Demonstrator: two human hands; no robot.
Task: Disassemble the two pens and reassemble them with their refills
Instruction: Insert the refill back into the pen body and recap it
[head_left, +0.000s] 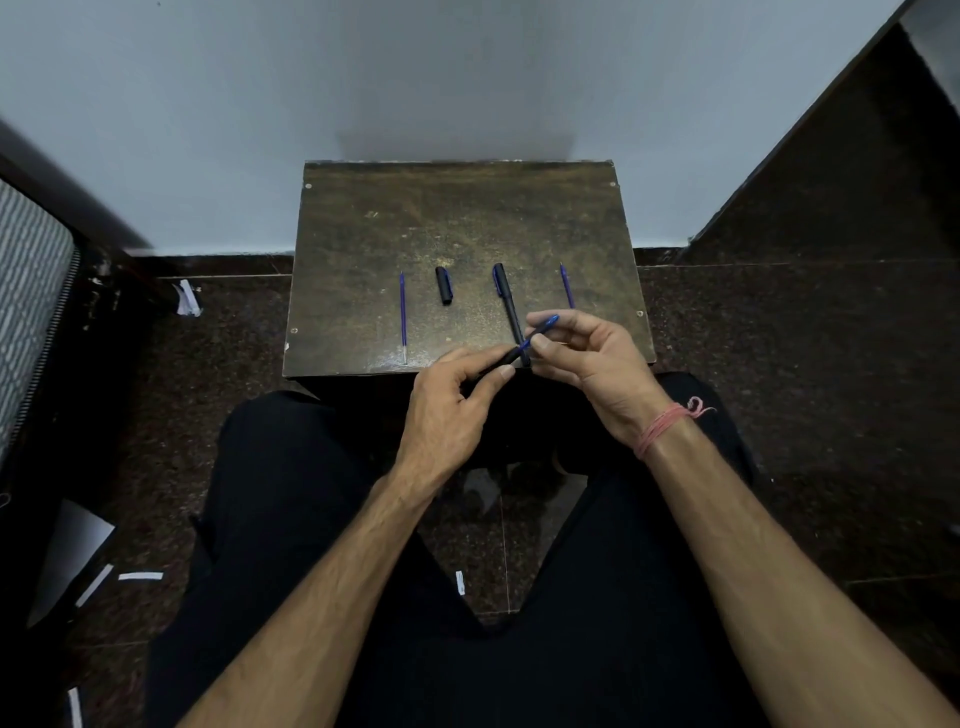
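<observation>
On the small dark wooden table (363, 234) lie a blue refill (403, 314) at the left, a black pen cap (444, 285), a capped black pen (508, 304) and a second blue refill (567, 287) at the right. Above the table's front edge both hands hold one uncapped pen (530, 340) slantwise. My left hand (452, 410) grips its dark barrel end. My right hand (587, 358) pinches its blue front part, whose tip points up and right. The middle of that pen crosses over the lower end of the capped pen.
The table stands against a pale wall, with my dark-trousered knees below its front edge. Paper scraps (140, 576) lie on the speckled floor. A patterned chair (31, 291) is at the left, a dark panel (831, 182) at the right.
</observation>
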